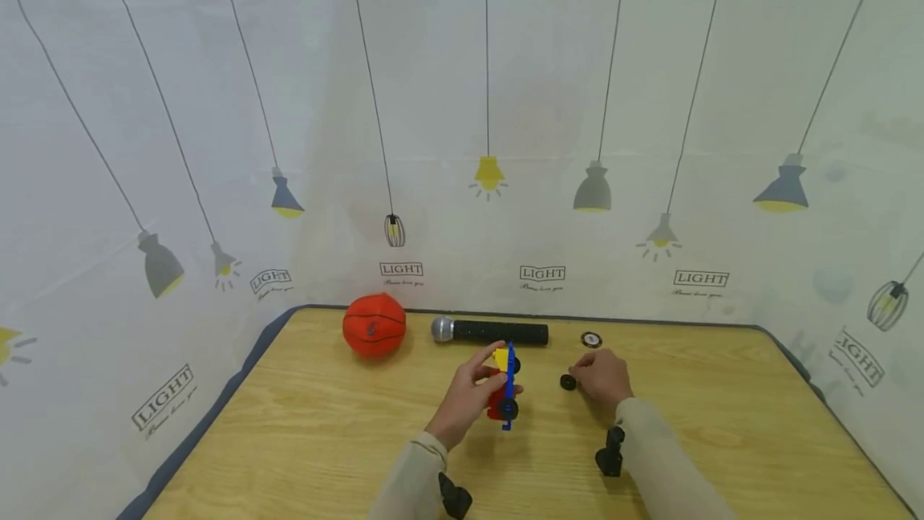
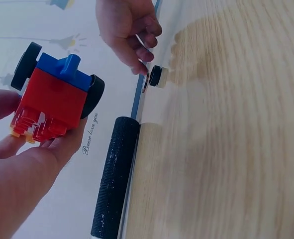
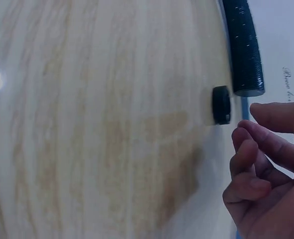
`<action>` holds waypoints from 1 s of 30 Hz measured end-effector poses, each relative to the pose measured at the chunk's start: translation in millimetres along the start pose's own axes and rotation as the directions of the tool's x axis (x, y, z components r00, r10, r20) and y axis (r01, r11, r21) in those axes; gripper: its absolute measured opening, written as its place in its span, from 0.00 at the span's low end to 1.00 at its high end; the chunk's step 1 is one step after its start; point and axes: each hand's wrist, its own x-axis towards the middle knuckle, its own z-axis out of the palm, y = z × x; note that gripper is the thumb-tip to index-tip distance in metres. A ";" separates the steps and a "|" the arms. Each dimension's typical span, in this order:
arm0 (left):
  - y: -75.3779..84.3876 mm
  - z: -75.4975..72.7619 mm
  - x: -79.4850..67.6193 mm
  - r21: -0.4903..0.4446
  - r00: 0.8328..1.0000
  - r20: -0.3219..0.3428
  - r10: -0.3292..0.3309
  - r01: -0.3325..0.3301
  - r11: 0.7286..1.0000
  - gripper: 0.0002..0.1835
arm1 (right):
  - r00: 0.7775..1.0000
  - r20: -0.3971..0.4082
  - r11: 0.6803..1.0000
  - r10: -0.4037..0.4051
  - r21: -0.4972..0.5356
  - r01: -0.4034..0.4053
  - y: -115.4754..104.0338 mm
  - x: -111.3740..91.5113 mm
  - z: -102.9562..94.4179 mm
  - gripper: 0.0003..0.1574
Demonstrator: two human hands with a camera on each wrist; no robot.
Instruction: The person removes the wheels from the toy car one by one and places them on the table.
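Note:
My left hand (image 1: pixel 465 400) grips a toy car (image 1: pixel 496 403) of red, blue and yellow bricks, raised above the table. Thumb and fingers hold its sides, and black wheels show on the blue chassis in the left wrist view. A small black wheel (image 1: pixel 569 382) lies flat on the wooden table (image 1: pixel 346 440). Right beside it is my right hand (image 1: pixel 603 375), low over the wood. In the right wrist view its thumb and forefinger stand apart near the wheel (image 3: pixel 221 105), the other fingers loosely bent, with nothing between them.
At the back of the table lies a black microphone (image 1: pixel 498 332) with a silver head. A red ball (image 1: pixel 374 326) with black lines sits left of it. Behind my right hand is a round black-and-white chip (image 1: pixel 591 339). Lamp-printed sheets (image 1: pixel 462 103) enclose the table.

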 end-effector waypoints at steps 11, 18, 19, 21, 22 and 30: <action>1.6 -2.8 0.2 -0.007 0.999 -0.034 0.015 -0.015 1.000 0.29 | 0.992 0.092 0.977 -0.090 0.201 0.070 -36.7 -14.0 -19.4 0.14; 1.2 -3.2 3.5 -0.027 0.998 -0.056 -0.004 0.003 1.000 0.28 | 0.954 0.164 0.937 -0.251 0.287 0.198 -50.8 -19.5 -25.5 0.11; 1.2 -3.2 4.2 -0.030 0.998 -0.058 -0.006 0.004 1.000 0.28 | 0.944 0.181 0.931 -0.275 0.296 0.214 -52.1 -20.9 -26.4 0.11; 1.7 -2.9 4.9 -0.034 0.998 -0.066 -0.011 0.008 0.999 0.28 | 0.920 0.215 0.915 -0.328 0.314 0.253 -54.7 -24.1 -27.6 0.11; 2.0 -2.6 5.2 -0.037 0.997 -0.071 -0.012 0.009 0.999 0.27 | 0.904 0.232 0.905 -0.358 0.324 0.276 -55.9 -25.8 -27.8 0.11; 3.7 1.6 5.5 -0.061 0.995 -0.099 -0.015 0.009 0.998 0.27 | 0.778 0.338 0.834 -0.530 0.376 0.404 -65.2 -37.5 -23.2 0.09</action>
